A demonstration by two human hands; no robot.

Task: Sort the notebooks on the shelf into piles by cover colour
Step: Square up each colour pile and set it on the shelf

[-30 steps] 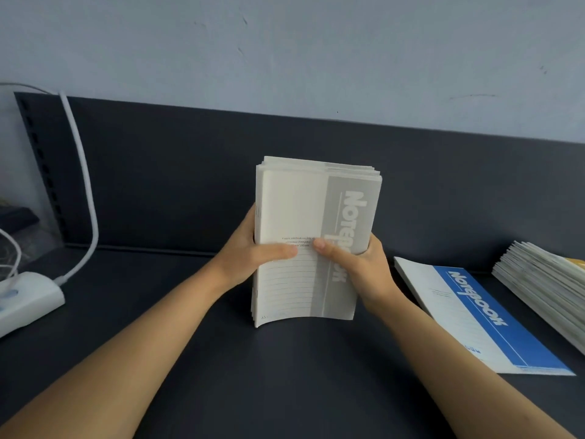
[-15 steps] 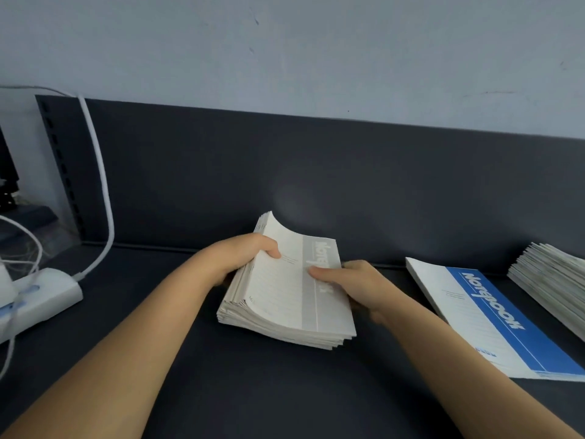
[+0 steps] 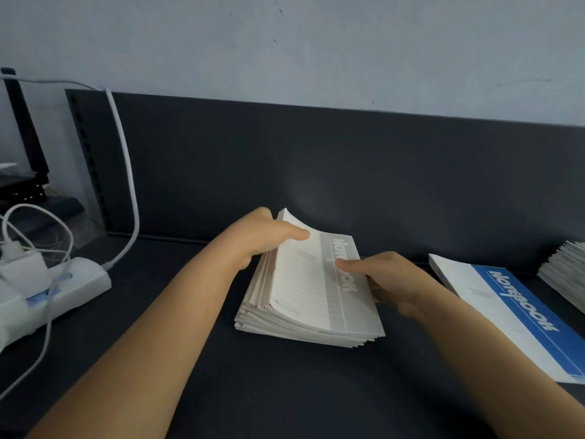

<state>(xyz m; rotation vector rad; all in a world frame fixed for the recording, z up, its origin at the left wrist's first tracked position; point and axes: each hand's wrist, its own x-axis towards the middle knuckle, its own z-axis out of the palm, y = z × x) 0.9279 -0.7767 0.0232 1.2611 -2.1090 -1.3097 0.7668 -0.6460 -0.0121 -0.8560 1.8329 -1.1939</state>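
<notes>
The grey notebook pile [image 3: 311, 299] lies flat on the dark shelf [image 3: 285, 391] at the centre of the frame; a second ago it stood upright on its edge between both hands. The left hand [image 3: 262, 240] grasps the pile's upper left corner, thumb on the cover, and holds the top notebooks bowed up; its fingers are hidden behind them. The right hand [image 3: 389, 280] holds the right edge, thumb pressing the grey band, fingers curled against the side. To the right lies a blue notebook [image 3: 519, 315], and beyond it another notebook stack [image 3: 566, 277], cut off by the frame. A white power strip [image 3: 63, 280] sits at the left.
</notes>
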